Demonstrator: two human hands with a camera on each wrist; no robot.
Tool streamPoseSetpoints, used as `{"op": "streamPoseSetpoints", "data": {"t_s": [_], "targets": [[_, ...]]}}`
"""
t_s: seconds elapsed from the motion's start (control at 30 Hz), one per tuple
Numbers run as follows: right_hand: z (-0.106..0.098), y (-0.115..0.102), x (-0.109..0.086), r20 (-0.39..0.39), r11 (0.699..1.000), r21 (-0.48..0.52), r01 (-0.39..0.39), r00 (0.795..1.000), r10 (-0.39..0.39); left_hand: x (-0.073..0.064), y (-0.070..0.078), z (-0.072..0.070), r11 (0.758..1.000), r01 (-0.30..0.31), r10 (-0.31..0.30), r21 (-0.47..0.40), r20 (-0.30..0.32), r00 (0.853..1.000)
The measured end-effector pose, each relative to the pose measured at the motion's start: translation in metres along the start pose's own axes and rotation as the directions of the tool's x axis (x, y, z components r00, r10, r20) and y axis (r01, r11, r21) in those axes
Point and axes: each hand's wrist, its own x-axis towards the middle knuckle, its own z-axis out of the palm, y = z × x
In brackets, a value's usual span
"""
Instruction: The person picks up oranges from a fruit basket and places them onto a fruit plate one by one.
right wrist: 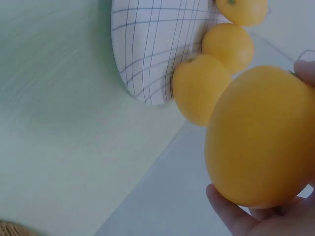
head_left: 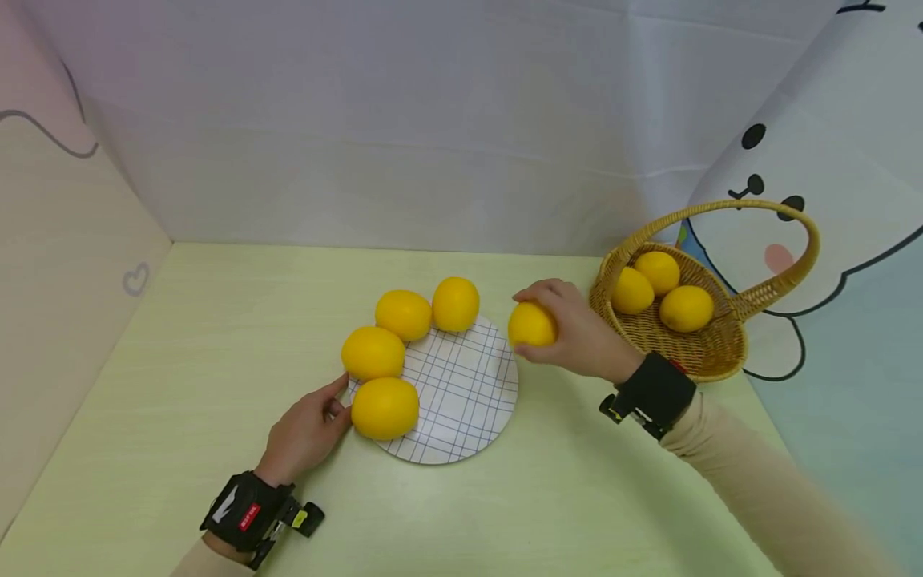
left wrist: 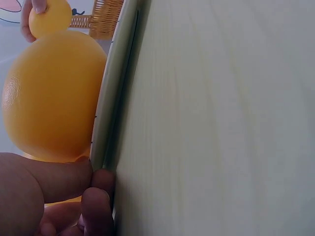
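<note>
A round white plate (head_left: 461,401) with a blue grid pattern lies on the table, several yellow lemons (head_left: 385,409) along its left and far rim. At the plate's left edge, my left hand (head_left: 306,433) pinches the rim (left wrist: 102,123) between thumb and fingers, close beside the nearest lemon. Just right of the plate, my right hand (head_left: 570,332) holds another lemon (head_left: 532,324) above the table. In the right wrist view, thumb and fingers grip this lemon (right wrist: 261,137) from opposite sides; part of the hand is cut off by the frame.
A wicker basket (head_left: 721,365) with a tall arched handle stands at the right, tilted toward me, with 3 lemons (head_left: 687,308) inside. White cloth (head_left: 433,160) hangs behind the pale table (head_left: 216,336), and printed cloth (head_left: 858,320) flanks the right side.
</note>
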Motion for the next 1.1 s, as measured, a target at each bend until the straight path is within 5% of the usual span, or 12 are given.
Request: {"op": "streamPoseSetpoints", "data": {"t_s": [0.4, 0.7, 1.1], "targets": [[0.051, -0.026, 0.019, 0.112, 0.996, 0.018, 0.083, 0.990, -0.084, 0.000, 0.001, -0.003, 1.000, -0.007, 0.007, 0.003, -0.001, 1.000], [0.074, -0.031, 0.036, 0.146, 0.958, -0.086, 0.273, 0.955, -0.259, 0.001, 0.000, -0.004, 1.000, -0.003, 0.003, 0.008, 0.005, 1.000], [0.096, -0.039, 0.042, 0.202, 0.933, -0.180, 0.313, 0.940, -0.276, -0.001, 0.002, -0.006, 1.000, 0.002, -0.002, 0.005, -0.002, 1.000]]}}
